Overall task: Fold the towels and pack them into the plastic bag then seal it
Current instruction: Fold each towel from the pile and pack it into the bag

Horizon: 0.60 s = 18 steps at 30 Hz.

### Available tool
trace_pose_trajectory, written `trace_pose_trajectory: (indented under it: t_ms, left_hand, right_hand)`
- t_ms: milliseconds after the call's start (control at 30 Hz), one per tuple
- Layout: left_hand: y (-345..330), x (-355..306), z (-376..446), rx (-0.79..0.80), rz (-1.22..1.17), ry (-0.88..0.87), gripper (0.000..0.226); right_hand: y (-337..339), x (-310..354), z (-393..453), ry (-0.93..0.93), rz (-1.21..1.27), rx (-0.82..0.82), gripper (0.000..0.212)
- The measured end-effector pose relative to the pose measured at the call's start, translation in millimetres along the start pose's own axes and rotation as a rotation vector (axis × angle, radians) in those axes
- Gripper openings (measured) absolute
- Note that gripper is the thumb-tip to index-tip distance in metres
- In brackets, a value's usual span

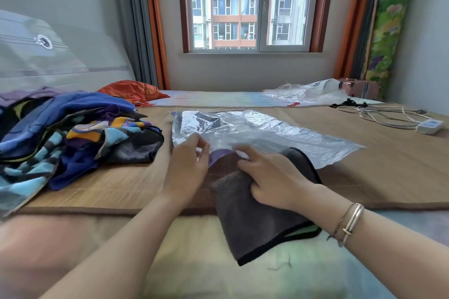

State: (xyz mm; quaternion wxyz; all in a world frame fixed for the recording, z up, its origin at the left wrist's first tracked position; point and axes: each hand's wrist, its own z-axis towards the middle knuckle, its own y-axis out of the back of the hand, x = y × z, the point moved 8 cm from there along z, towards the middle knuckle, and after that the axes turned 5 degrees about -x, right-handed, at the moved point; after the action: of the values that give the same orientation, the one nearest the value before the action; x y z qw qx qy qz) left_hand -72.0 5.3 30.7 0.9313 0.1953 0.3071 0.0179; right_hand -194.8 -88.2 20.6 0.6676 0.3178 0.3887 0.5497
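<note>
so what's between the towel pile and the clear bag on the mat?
Head view: bare woven mat between the towel pile and the plastic bag; nothing lies there.

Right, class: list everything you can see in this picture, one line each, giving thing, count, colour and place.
plastic bag: one, clear, mid-mat, mouth by the hands
grey towel: one, folded, near edge, under right hand
towel pile: several, blue and multicoloured, left
second bag: one, clear, far right
orange cloth: one, far left
power strip: one, white, right, with cable
mat: one, tan, on bed
window: one, back wall
left hand: pinches bag edge
right hand: holds grey towel
</note>
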Motion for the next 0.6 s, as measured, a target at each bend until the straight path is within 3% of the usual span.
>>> trace_pose_trajectory:
  t_ms: [100, 200, 300, 467, 600]
  left_hand:
    - [13.2, -7.3, 5.5, -0.038, -0.006, -0.015, 0.010]
    - [2.1, -11.8, -1.9, 0.151, -0.013, -0.028, 0.007]
    - [4.5, -12.6, -14.6, 0.201, -0.068, -0.010, 0.023]
    - [13.4, -23.2, -15.8, 0.197, 0.127, -0.089, 0.032]
    - [12.9, -27.9, -14.9, 0.194, 0.197, -0.138, 0.041]
  right_hand:
    - [19.1, 27.5, 4.1, 0.087, -0.002, -0.155, 0.029]
    - [27.2, 36.8, 1.0, 0.081, -0.008, -0.240, 0.038]
    - [21.7, 24.9, 0.0, -0.002, 0.003, -0.185, 0.040]
    - [25.4, 12.8, -8.9, -0.089, 0.029, -0.176, 0.032]
    - [8.2, 2.4, -11.9, -0.200, 0.159, 0.037, 0.033]
